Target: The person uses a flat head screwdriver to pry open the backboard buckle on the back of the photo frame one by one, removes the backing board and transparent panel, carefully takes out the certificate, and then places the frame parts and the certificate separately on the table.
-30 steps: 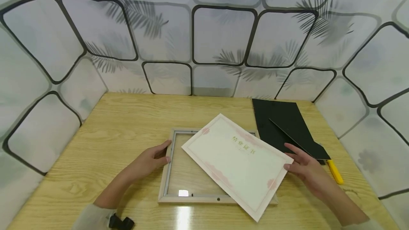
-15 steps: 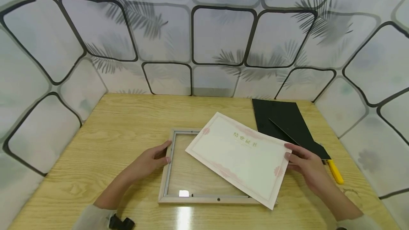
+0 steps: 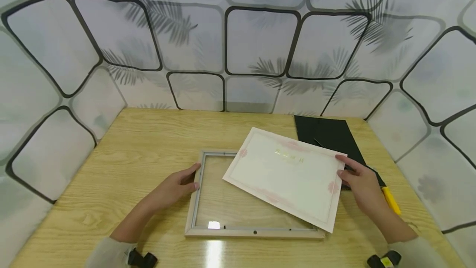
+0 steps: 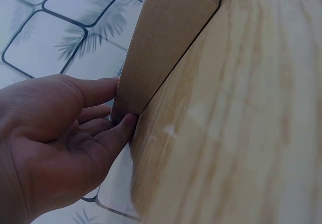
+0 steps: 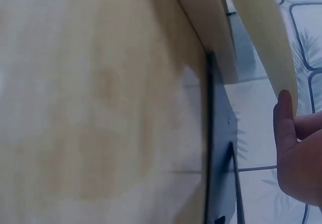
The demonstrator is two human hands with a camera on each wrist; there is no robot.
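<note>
A pale picture frame (image 3: pixel 254 233) with a clear pane lies on the table. At its left side, my left hand (image 3: pixel 174 187) holds the edge; in the left wrist view the thumb touches the upper rim and fingers meet the side near the table. My right hand (image 3: pixel 358 185) pinches the right edge of a white certificate (image 3: pixel 286 181) with pink trim and small gold characters. Tilted, the certificate covers much of the frame's upper right. Seen from the right wrist, this sheet (image 5: pixel 266 32) bends a little and stands clear of the table.
Behind the certificate at the right, a black backing board (image 3: pixel 331 129) lies on the wooden table (image 3: pixel 148 135), partly hidden. A yellow handle (image 3: pixel 391 201) pokes out beyond my right hand. Patterned cloth walls (image 3: pixel 260 40) enclose the back and sides.
My right hand has carried the certificate rightward and slightly up, turning it closer to level with the frame. The left hand and frame stay in place.
</note>
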